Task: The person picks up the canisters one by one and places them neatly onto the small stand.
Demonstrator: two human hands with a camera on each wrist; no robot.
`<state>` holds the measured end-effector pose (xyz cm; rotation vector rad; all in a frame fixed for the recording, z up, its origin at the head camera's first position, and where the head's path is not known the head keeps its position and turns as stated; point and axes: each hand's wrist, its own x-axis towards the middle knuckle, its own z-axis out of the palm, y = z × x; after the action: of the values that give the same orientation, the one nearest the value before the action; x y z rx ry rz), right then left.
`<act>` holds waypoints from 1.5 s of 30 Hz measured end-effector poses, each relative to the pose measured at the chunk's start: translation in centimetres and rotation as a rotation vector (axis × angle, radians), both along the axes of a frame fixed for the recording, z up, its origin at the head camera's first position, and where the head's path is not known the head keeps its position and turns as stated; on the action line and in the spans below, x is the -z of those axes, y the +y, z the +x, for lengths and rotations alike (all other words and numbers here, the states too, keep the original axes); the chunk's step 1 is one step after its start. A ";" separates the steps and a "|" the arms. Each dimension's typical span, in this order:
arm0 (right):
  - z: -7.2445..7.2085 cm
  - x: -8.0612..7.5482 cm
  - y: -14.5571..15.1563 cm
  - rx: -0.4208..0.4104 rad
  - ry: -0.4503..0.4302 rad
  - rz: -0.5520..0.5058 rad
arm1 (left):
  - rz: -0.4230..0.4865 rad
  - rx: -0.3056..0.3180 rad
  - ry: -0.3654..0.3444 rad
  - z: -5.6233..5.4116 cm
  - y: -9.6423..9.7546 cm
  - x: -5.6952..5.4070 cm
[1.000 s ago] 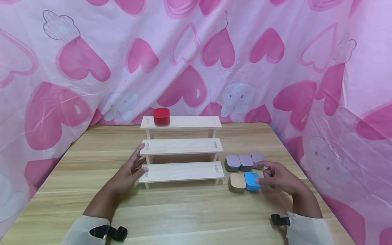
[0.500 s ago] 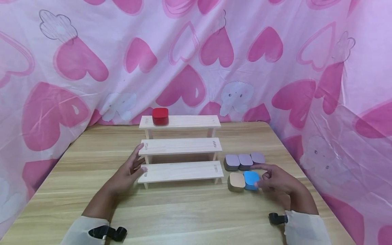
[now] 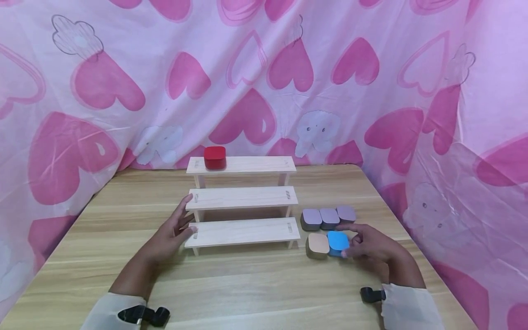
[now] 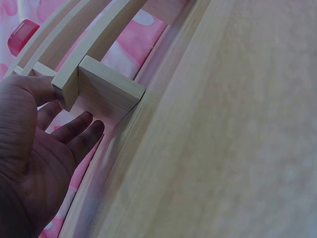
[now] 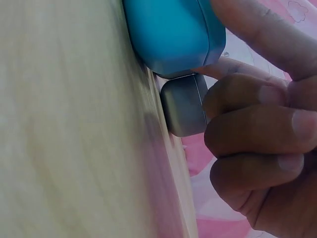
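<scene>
Stand and blue block on wooden bench

Left hand: fingers loosely extended, thumb resting on the left end of the lowest board, index fingertip at the middle board. Stand, three-tiered: immediately right of that hand. Red block: on the top board, beyond the left hand. Beige block: left of the right hand, beside the blue one. Lilac-topped blocks, three: in a row just beyond the right index finger. Blue block: pinched between thumb and index finger of the right hand, remaining fingers curled.
</scene>
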<state>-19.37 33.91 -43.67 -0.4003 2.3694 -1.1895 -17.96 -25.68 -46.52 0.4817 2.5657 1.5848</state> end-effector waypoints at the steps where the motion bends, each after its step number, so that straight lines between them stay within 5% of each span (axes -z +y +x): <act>1: 0.0 0.0 -0.1 0.000 -0.009 0.000 | -0.001 0.000 -0.002 0.0 0.0 0.0; 6: 0.1 0.1 -0.4 0.009 -0.038 0.018 | -0.009 -0.011 -0.017 0.2 -0.1 -0.1; 13: -0.1 0.6 -0.6 -0.015 0.032 0.082 | -0.002 -0.008 -0.007 0.1 -0.1 0.0; 29: 0.2 0.7 -1.2 0.074 0.013 0.164 | -0.008 0.008 0.014 0.1 -0.1 0.2; 45: 0.2 0.3 -0.6 0.033 0.123 0.164 | -0.002 0.005 -0.001 0.1 0.1 -0.1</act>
<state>-19.13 33.31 -43.99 -0.3904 2.5663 -1.0007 -17.88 -25.56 -46.46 0.4871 2.5632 1.5800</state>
